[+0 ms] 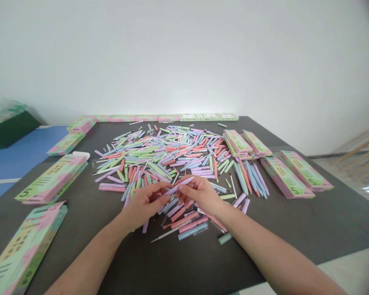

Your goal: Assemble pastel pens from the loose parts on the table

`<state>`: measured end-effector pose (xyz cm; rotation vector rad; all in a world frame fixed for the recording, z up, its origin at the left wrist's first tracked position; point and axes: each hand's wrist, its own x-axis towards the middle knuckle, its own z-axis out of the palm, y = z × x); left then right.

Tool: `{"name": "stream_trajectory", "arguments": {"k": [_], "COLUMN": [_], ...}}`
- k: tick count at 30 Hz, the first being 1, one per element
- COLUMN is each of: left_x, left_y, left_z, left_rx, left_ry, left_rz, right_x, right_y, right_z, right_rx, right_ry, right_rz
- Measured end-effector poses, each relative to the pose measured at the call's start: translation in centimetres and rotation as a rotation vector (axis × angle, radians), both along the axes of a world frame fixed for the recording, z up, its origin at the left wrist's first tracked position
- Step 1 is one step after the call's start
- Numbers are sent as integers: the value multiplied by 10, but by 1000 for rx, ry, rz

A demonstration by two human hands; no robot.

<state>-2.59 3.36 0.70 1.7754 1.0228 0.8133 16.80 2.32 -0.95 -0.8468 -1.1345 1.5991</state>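
Over the near part of the pile, a lilac pen barrel is held between both hands. My left hand pinches its lower left end, and my right hand grips it further along, fingers bent. The fingers hide part of the barrel. Underneath and around lie loose pen parts in lilac, green, blue and coral, with thin white refills among them. Just below the hands are a pink pen piece, a blue capped piece and a white refill with a fine tip.
Pink and green printed boxes line the table's left side, its back edge and its right side. Grouped pens lie beside the right boxes. A dark green bin stands at far left, and a wall rises behind.
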Motion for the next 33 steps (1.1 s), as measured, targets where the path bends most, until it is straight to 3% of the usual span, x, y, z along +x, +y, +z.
{"name": "stream_trajectory", "arguments": {"k": [3,7,18,33], "left_x": [0,0,-3,-2], "left_y": [0,0,5,3], "left_z": [4,5,-7,-7], "left_rx": [-128,-165,-168,-87], "left_ry": [28,40,52,100], "left_rz": [-117,-112,-109,-51], "right_x": [-3,-5,-9,-3], "right_y": [-1,-3,-4,-4], "right_z": [-3,-2,-4,-9], "right_rx": [-37,-62,-27,71], "right_ry": [1,23,31,7], "right_rz": [26,38,19,-58]}}
